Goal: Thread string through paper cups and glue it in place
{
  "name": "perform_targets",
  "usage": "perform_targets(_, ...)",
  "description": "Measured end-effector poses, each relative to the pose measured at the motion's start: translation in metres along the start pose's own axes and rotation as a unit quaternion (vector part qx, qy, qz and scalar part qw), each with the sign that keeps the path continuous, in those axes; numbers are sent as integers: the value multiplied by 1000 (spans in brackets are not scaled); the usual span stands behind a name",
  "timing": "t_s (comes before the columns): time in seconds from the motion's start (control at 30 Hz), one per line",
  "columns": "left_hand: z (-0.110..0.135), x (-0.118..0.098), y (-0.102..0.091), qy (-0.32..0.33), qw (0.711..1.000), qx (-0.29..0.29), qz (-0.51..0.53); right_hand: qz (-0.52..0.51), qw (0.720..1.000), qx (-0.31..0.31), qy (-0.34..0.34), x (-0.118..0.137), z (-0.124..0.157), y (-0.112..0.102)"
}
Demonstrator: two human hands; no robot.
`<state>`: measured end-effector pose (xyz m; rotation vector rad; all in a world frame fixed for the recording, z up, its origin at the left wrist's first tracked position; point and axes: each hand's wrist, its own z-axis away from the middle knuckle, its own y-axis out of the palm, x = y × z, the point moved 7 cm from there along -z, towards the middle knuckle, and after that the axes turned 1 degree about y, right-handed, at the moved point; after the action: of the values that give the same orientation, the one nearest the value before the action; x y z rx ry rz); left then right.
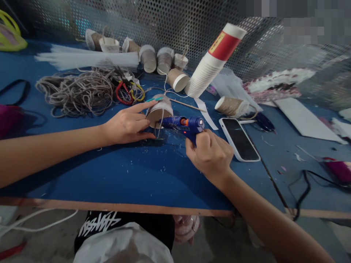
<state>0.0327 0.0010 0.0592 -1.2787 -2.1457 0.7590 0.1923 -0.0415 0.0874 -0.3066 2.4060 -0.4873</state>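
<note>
I see a heap of grey cord (pixel 79 93) left of the paper cup (pixel 157 112). Half curled, the left hand (pixel 126 124) holds that tipped cup, index finger over its side, thumb by the mouth. Right of the cup is the blue glue gun (pixel 181 125); from my end I can't tell if its nozzle touches. The right hand (pixel 212 151) is closed around its handle; farther right of the cup lies a phone (pixel 241 140).

A phone (pixel 241 140) (white-cased, its screen dark) lay on the bench (pixel 109 179), left of a white board (pixel 307 118); behind them stood a perforated panel (pixel 192 22).
</note>
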Motion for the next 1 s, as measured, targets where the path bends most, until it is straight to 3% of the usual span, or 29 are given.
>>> perform_targets(0.33, 1, 5, 4, -41, 998, 31, 19, -23, 1000, -7, 8, -3, 0, -5)
perform_targets(0.63, -2, -2, -2, -1, 1000, 1, -20, -24, 1000, 8, 10, -3, 0, -6)
perform_targets(1.0, 1, 4, 3, -38, 999, 30, 3, -27, 1000, 3, 8, -3, -1, -9)
